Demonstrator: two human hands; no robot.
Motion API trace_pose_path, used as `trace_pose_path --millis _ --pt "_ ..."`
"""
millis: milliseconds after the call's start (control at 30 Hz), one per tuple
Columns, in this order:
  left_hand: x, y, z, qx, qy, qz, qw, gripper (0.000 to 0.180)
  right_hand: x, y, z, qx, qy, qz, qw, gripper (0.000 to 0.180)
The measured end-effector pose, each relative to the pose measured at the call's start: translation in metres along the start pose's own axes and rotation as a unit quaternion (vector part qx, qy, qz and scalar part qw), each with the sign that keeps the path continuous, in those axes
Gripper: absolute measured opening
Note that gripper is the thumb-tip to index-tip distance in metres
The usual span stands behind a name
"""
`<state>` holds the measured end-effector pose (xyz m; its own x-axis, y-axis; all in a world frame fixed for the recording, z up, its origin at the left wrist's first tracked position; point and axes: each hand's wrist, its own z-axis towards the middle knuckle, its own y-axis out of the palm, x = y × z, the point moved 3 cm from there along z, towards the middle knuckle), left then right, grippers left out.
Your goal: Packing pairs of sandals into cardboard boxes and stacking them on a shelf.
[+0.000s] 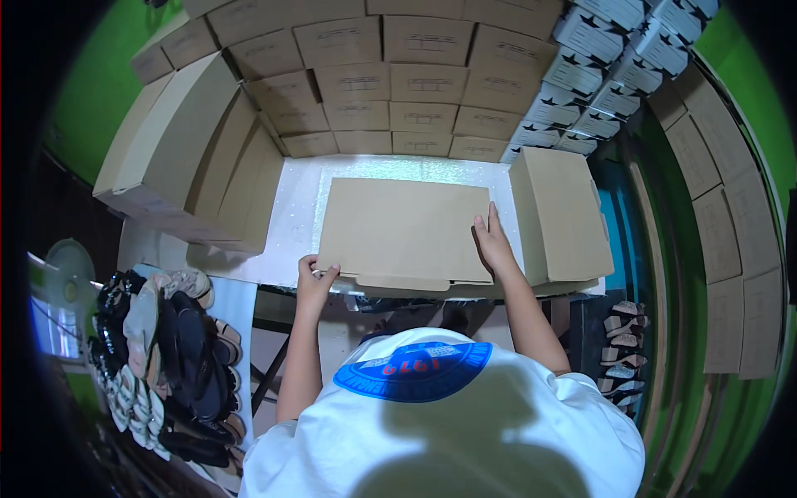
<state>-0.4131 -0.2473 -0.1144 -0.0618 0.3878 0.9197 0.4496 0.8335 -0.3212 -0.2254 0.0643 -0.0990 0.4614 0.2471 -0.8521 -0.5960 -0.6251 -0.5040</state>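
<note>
In the middle of the white table (296,207) lies a brown cardboard box (404,228), its plain top facing up and a flap edge showing along the near side. My left hand (316,286) grips its near left corner, thumb and fingers bent around the edge. Along the right side, my right hand (496,245) rests with fingers stretched out, touching the box's edge. The undersides of the box and parts of my fingers are hidden.
Brown boxes stand at the left (195,158) and a closed carton (560,216) at the right. Behind rises a wall of stacked cartons (390,83), with white star-marked boxes (573,75) beside it. Shoes crowd the left (178,357) and a right-hand rack (623,353).
</note>
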Motion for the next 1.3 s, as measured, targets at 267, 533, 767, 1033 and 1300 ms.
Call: trace_pose_path --millis 267,533,767,1033,1300 --pt "0.018 -0.018 0.012 -0.024 0.135 0.106 0.985 0.044 0.006 -0.014 -0.03 0.066 0.057 0.004 0.996 0.069" --pt "0.11 -0.015 0.038 -0.077 0.197 -0.195 0.958 0.044 -0.019 -0.047 -0.041 -0.005 0.084 0.326 0.942 0.094" --pt "0.155 0.025 0.108 0.002 0.422 0.111 0.9 0.056 -0.066 -0.022 0.004 0.025 -0.035 0.136 0.99 0.076" --pt "0.109 0.041 0.128 -0.065 0.332 0.402 0.85 0.06 -0.03 -0.003 0.005 0.072 -0.063 -0.297 0.95 0.064" --pt "0.086 0.038 0.092 -0.077 0.256 0.464 0.845 0.064 -0.031 -0.01 -0.013 0.137 -0.037 -0.312 0.939 0.049"
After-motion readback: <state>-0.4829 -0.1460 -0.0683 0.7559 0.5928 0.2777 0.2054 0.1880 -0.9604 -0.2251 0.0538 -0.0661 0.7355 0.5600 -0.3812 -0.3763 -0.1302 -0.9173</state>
